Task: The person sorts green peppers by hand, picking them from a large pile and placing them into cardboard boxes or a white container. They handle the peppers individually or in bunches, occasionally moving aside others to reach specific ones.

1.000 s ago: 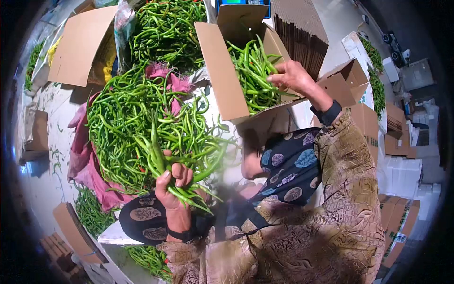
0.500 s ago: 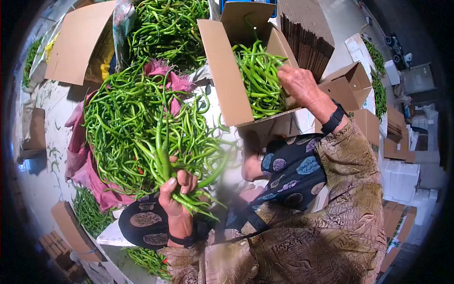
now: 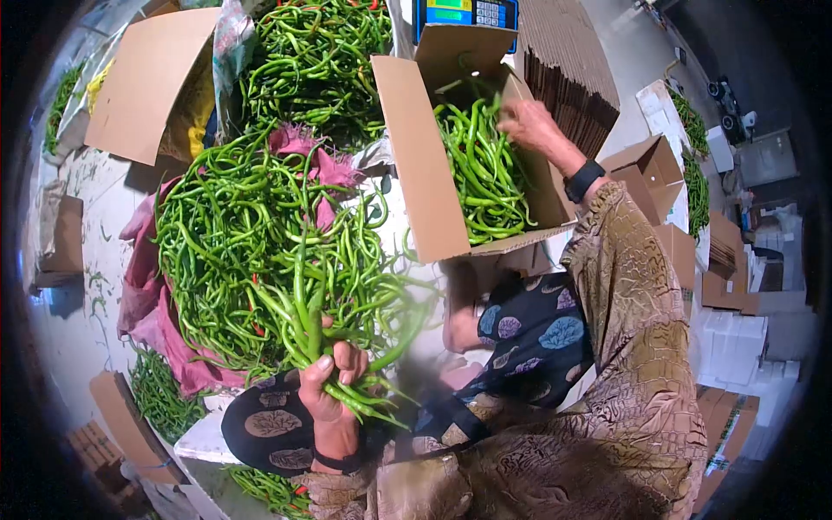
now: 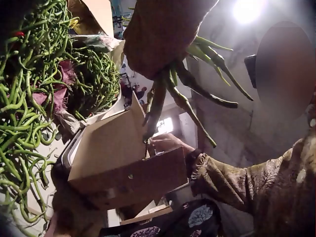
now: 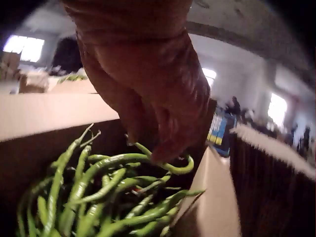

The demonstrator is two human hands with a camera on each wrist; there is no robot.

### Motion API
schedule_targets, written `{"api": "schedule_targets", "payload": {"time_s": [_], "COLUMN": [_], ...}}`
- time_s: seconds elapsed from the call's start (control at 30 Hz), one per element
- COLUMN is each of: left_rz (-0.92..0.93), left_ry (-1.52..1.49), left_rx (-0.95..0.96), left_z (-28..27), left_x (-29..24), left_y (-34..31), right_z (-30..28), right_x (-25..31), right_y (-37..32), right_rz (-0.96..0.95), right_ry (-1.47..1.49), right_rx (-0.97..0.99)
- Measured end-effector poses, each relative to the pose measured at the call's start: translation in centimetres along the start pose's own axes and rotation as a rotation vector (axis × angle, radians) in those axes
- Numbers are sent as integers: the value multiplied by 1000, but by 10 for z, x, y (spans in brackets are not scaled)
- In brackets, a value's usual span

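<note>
Low in the head view, my left hand grips a bunch of long green chili peppers. In the left wrist view their ends stick out below the fist. My right hand is inside the far right part of an open cardboard box, over the green chili peppers lying there. The right wrist view shows its fingers bent down, pinching a curved green chili pepper at the top of the pile. Part of that pepper is hidden behind the fingers.
A big heap of green chilies lies on pink cloth left of the box, with a second heap behind. A blue scale stands beyond the box. Flattened cardboard is stacked at its right.
My right hand has moved from the near right part of the box toward its far side. The left hand still grips its bunch, now slightly lower in view.
</note>
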State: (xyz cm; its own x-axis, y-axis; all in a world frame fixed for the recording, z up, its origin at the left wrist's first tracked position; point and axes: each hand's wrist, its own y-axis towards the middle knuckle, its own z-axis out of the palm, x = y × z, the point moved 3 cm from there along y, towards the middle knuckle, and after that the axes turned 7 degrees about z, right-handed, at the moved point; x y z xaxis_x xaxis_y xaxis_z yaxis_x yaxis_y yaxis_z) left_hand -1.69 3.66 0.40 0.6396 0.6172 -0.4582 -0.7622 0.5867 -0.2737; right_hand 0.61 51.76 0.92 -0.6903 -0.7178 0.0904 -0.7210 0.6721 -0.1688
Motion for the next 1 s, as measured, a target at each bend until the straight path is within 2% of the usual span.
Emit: {"api": "schedule_targets", "payload": {"time_s": [0.07,0.13,0.2,0.23,0.27,0.37,0.4,0.47,0.5,0.53,0.57,0.6,0.63,0.7,0.73,0.77,0.8,0.83,0.93,1.0], "left_rz": [5,17,29,26,25,3,0,-10,-18,-30,-36,-25,-28,-63,-58,-68,-70,-58,-89,-78], "left_ry": [12,16,20,19,14,60,60,58,53,49,62,65,82,81,60,98,134,160,110,94], "left_rx": [-6,-14,8,-4,-17,3,2,2,-3,-7,-21,7,-6,-34,0,-46,-104,-94,-61,-102], "left_z": [-2,-1,1,1,1,-2,0,4,3,2,3,4,6,4,4,2,-2,-5,-9,-2], "left_x": [2,2,3,3,4,6,6,7,8,9,9,9,9,10,11,9,8,8,5,0], "left_y": [-2,-4,-4,-4,-4,-3,-3,-2,-1,-2,-3,-3,-3,-5,-5,-7,-9,-8,-7,-7], "right_z": [30,41,58,46,42,48,31,59,48,47,66,63,63,69,66,67,54,39,-8,-36], "right_x": [-17,-15,-12,3,7,21,49,33,37,24,7,19,24,27,27,17,26,34,57,70], "right_y": [18,24,16,4,4,-23,-49,-57,-57,-51,-54,-58,-54,-63,-55,-51,-52,-63,-94,-119], "right_rz": [34,-5,284,356,338,-7,63,-57,48,15,-158,-339,-355,-31,30,-99,-141,-208,-306,-425], "right_ry": [164,170,704,754,607,159,-11,-197,-101,7,113,215,217,-48,-146,-152,-164,-98,-205,-112], "right_rx": [99,41,465,561,581,473,566,404,517,503,268,21,22,288,382,364,438,476,507,210]}}
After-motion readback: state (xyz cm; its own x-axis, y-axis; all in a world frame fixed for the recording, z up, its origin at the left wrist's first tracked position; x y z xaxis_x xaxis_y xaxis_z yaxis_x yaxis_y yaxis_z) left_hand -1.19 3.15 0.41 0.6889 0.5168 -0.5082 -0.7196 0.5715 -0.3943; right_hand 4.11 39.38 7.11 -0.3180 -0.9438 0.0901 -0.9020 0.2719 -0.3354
